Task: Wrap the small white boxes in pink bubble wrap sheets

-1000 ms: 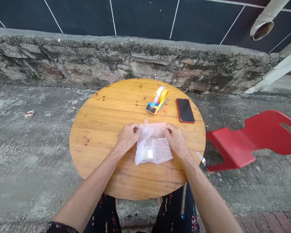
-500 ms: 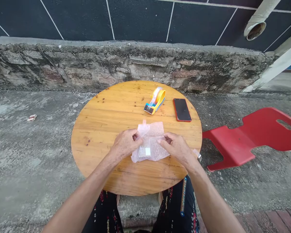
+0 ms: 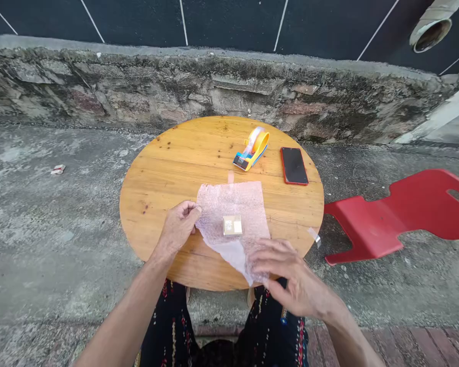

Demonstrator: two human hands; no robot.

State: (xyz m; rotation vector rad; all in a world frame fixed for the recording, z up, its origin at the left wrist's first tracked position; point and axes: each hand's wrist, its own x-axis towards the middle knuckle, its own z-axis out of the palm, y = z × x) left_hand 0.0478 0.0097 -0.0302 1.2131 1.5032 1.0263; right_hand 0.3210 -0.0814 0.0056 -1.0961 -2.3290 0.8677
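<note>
Outdoors, a round wooden table (image 3: pixel 149 178) bears a spread sheet of bubble wrap (image 3: pixel 248 199). The person's right hand (image 3: pixel 292 278), fingers apart, is over the wrap's near-right corner, contact unclear; the left hand (image 3: pixel 178 224) pinches its left edge between thumb and fingers. Beyond lie a red-edged phone (image 3: pixel 294 165) and a yellow-and-blue tape dispenser (image 3: pixel 257 148). Mid-sheet sits a small tan box (image 3: pixel 228 226).

Two bare arms reach forward from the bottom of the view, the left arm (image 3: pixel 132 303) slanting in from the lower left, the right arm (image 3: pixel 342 323) from the lower right. The left grip (image 3: pixel 177 224) is pinched, thumb tip close against the bent forefinger. Nearer the body, the right grip (image 3: pixel 288 275) is loose, fingers slightly bent and pointing left, thumb held apart below them.
</note>
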